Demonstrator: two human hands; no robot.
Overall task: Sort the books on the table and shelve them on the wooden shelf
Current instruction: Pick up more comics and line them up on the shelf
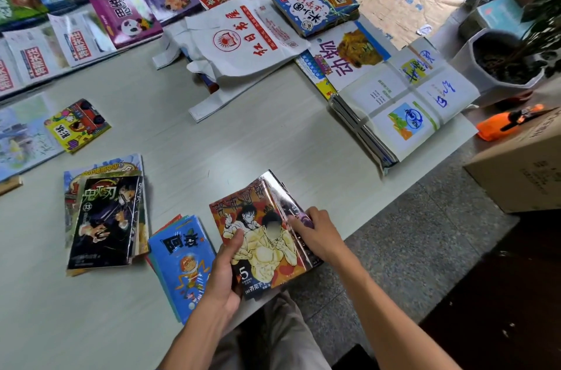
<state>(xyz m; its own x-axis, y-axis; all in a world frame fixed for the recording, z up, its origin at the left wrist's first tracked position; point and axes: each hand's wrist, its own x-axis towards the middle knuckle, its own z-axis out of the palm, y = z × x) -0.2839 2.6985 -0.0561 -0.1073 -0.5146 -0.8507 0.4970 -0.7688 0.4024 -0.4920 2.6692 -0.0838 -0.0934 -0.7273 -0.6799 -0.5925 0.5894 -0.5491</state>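
Hands: both grip one small stack of shrink-wrapped manga volumes (262, 236) at the near edge of the white table (212, 139).
Left hand (223, 275): clasps the stack's near-left corner, thumb laid over the orange cover, fingers underneath.
Right hand (318, 234): curled over the stack's right edge, fingertips on the glossy wrap beside a volume marked 15.
Stack position: tilted, its near end past the table edge above the person's lap; top cover bears a large 5.
Blue comic books (182, 263): a short fanned pile flat on the table, just left of the held stack, partly under the left wrist.
Dark manga volume (106, 221): numbered 13, lying atop larger picture books, left of the blue pile and apart from it.
Yellow children's book (78, 125): flat and alone, farther back on the left.
White plastic bags (239, 42): printed in red, spread across the table's middle.
Strapped bundle (403, 105): white-wrapped books bound with bands, at the table's right edge.
Far rows: more books laid cover-up along the back.
Off the table: potted plant (510, 57), cardboard box (528, 166) with an orange tool (504, 124) on it.
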